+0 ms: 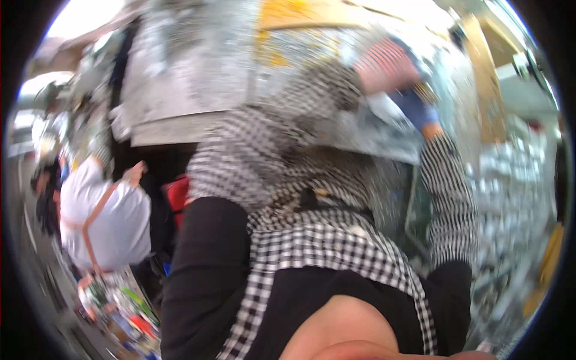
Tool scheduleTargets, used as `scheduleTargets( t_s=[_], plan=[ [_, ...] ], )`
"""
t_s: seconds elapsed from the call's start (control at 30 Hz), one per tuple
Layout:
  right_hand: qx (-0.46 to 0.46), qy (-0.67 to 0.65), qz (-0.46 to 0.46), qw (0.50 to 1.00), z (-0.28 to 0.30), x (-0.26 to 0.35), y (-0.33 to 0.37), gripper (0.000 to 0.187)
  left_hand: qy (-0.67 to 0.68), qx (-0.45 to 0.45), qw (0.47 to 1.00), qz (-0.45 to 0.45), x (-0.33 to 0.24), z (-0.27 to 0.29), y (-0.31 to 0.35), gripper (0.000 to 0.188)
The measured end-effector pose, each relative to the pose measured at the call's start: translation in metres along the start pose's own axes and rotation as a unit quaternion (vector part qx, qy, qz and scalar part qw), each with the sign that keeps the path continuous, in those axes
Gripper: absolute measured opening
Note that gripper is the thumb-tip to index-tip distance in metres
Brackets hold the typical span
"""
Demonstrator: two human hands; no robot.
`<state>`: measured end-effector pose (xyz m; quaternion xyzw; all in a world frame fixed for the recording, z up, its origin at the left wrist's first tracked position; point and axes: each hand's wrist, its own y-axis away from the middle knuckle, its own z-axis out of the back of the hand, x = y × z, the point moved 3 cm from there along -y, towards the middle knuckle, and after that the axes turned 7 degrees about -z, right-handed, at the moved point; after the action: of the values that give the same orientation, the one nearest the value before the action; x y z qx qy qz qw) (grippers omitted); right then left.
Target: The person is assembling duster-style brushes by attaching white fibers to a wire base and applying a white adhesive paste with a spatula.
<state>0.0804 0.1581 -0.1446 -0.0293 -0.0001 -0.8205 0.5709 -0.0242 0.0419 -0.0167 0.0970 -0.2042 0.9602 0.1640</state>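
The left hand (387, 67) and blue-covered right hand (415, 108) meet above the grey tabletop (186, 84), perhaps to steady the blurred yellow-brown piece (426, 92) beside them, though I cannot tell whether either grip is clenched or released.

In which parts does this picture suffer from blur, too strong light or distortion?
Head view: blur smears the left hand and the right hand, so their grip cannot be read; head view: the checked apron looks clearly sharper; head view: the upper left is washed out white, and the fisheye image ends in a black rim.
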Motion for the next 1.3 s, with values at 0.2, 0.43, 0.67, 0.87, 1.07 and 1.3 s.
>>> scheduleTargets(
  t_s=[0.2, 0.43, 0.67, 0.87, 1.07, 1.3],
  plan=[
    [-0.104, -0.187, -0.116, 0.97, 0.107, 0.006, 0.099, 0.029, 0.148, -0.221, 0.943, 0.198, -0.044, 0.025, -0.009, 0.022],
    [-0.272, -0.397, 0.022, 0.876, 0.162, -0.031, 0.077, 0.035, 0.516, -0.416, 0.392, 0.638, -0.004, -0.098, 0.082, 0.039],
    [-0.328, -0.398, 0.116, 0.849, 0.223, 0.05, 0.032, 0.04, 0.714, -0.444, 0.035, 0.541, -0.052, -0.16, 0.071, 0.05],
    [-0.304, -0.428, 0.147, 0.838, 0.229, 0.081, 0.0, 0.04, 0.774, -0.433, -0.155, 0.435, -0.066, -0.074, 0.108, 0.039],
    [-0.3, -0.447, 0.134, 0.832, 0.235, 0.101, -0.009, 0.039, 0.694, -0.491, 0.233, 0.473, -0.021, -0.033, 0.167, 0.036],
    [-0.286, -0.493, 0.106, 0.815, 0.222, 0.129, -0.024, 0.039, 0.2, -0.638, 0.561, 0.487, -0.041, 0.121, 0.304, 0.035]
  ],
)
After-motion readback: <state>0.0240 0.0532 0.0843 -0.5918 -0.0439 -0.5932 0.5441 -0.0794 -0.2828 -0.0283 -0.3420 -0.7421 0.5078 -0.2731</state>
